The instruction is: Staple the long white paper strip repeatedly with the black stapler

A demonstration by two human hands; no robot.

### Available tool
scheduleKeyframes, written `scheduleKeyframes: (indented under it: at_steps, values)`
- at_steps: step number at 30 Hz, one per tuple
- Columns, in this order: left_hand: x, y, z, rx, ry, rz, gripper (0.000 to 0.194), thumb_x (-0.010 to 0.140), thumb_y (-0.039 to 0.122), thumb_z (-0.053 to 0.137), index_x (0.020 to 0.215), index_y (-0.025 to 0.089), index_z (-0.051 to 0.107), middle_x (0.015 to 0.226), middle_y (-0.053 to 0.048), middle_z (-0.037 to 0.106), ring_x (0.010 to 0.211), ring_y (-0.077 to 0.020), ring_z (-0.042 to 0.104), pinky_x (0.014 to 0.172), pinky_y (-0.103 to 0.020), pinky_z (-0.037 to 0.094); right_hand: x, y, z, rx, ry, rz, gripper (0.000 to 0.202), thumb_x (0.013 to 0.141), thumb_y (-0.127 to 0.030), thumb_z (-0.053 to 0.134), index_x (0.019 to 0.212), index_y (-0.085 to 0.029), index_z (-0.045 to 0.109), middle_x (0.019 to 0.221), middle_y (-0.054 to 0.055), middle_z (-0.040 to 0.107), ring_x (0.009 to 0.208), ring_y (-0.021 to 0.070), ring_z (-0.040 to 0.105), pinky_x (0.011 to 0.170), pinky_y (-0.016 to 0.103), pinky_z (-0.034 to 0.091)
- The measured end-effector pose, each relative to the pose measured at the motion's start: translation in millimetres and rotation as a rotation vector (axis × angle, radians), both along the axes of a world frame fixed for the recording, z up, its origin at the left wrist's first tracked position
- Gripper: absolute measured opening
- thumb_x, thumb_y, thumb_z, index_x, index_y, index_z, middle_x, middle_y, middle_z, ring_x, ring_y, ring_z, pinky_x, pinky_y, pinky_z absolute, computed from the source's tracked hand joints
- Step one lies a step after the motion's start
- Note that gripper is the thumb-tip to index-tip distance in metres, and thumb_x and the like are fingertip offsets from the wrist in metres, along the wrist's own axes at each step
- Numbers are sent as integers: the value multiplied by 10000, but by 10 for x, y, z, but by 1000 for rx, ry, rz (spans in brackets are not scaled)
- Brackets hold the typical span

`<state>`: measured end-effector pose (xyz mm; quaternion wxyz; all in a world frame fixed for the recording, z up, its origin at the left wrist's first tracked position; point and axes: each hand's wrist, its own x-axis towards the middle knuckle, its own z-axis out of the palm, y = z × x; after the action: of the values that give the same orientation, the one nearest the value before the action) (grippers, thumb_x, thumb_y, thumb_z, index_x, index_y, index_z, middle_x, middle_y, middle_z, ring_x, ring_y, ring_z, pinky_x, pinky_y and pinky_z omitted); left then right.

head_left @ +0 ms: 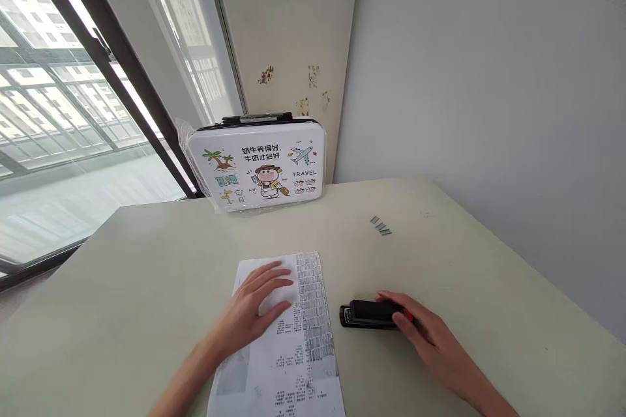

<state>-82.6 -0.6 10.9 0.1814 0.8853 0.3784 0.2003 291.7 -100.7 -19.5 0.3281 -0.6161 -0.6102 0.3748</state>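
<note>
A printed sheet of paper (298, 352) lies on the pale table (147, 273) in front of me. My left hand (257, 306) rests flat on its upper part, fingers spread. To the right of the paper lies a black stapler (366, 314) on its side. My right hand (425, 332) touches the stapler's right end, fingers curled around it; a red part shows at the fingertips.
A white travel-themed case (259, 166) wrapped in clear plastic stands at the table's back edge against a wall panel. Several loose staple strips (381, 225) lie at the back right. A window (59, 111) is on the left, a grey wall on the right.
</note>
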Motion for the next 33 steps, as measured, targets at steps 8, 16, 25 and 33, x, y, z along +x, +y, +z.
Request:
scheduleKeyframes:
  at_steps: [8, 16, 25, 33]
  values:
    - [798, -116, 152, -112, -85, -172, 270, 965, 330, 731, 1223, 267, 680, 1245, -42, 731, 1275, -271, 608, 1096, -454, 504, 47, -31, -248, 50, 64, -188, 490, 1052, -619, 375, 1256, -301, 686, 1288, 70, 747, 1206, 273, 691, 1073, 427, 548]
    - [1129, -137, -84, -102, -144, -139, 263, 843, 301, 877, 1026, 227, 704, 1090, -20, 757, 1085, -261, 656, 968, -424, 507, -4, -65, -194, 83, -43, -101, 402, 1036, -577, 464, 1287, -340, 670, 1350, 48, 698, 1243, 269, 653, 1071, 435, 543]
    - [956, -62, -28, -59, -81, -188, 115, 959, 339, 749, 1007, 241, 714, 1067, -19, 753, 1066, -249, 650, 940, -398, 490, 421, -145, -172, 79, -173, -94, 356, 980, -562, 584, 1258, -365, 688, 1286, 17, 727, 1121, 255, 705, 946, 342, 598]
    - [1538, 488, 16, 71, 40, -163, 291, 1012, 452, 654, 1191, 223, 669, 1161, -44, 735, 1098, -210, 672, 979, -348, 531, 532, -182, -165, 55, -156, -122, 353, 956, -570, 610, 1220, -358, 710, 1252, 13, 751, 1103, 249, 719, 957, 325, 593]
